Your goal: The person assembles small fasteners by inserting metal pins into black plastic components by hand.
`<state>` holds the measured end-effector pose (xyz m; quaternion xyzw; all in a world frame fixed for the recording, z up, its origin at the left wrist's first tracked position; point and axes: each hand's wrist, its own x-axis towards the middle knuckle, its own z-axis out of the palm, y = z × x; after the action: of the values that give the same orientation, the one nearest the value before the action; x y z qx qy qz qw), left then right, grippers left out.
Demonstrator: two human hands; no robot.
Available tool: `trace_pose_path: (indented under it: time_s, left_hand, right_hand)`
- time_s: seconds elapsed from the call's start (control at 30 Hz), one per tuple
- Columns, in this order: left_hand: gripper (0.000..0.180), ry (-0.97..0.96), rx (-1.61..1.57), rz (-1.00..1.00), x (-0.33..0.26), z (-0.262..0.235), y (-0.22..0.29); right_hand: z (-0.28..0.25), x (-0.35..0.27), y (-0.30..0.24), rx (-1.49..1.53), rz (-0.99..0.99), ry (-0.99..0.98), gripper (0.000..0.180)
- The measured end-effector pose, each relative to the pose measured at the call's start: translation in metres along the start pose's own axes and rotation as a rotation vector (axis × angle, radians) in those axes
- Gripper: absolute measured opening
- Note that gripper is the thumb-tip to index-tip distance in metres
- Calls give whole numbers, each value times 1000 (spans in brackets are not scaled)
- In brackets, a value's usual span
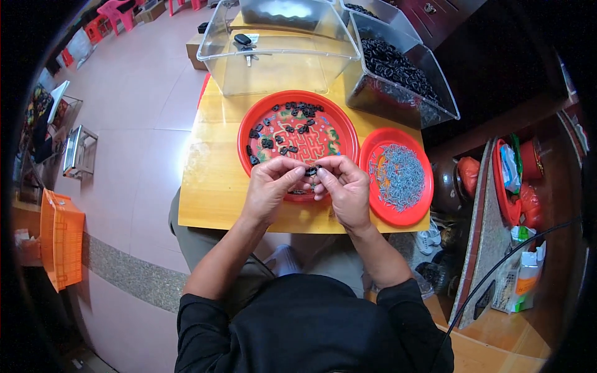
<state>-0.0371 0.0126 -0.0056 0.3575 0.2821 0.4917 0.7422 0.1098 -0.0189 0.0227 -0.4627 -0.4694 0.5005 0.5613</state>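
Both my hands meet: left hand [268,186] and right hand [346,189] pinch one small black plastic part [311,170] over glossy round red tray [297,133]; thin metal pins [398,175] alongside.

the small black piece [311,170] pinched between the two hands is mostly covered by fingertips [297,166], its shape too small to tell. the hands hide the near rim of the large red plate [249,118]. the grey bits on the small red plate [423,199] blur into one heap. the clear bin [217,37] is cut off at the top edge.
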Motion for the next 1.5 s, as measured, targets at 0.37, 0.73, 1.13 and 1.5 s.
trace_pose_path:
  time_s: [0.37, 0.73, 1.13, 1.5]
  left_hand:
    - [19, -36, -37, -48, -2, -1, 1]
    - [23, 51, -136, -59, -15, 5, 6]
    - [21, 29, -197, -61, -18, 4, -2]
    - [25, -43, -373, -155, -18, 1, -5]
  right_hand:
    - [-1, 2, -6, 46, 37, -40, 9]
    - [1, -7, -19, 9, 92, -25, 8]
    - [2, -11, -21, 10, 89, -7, 8]
    - [1, -13, -26, -17, 60, 3, 7]
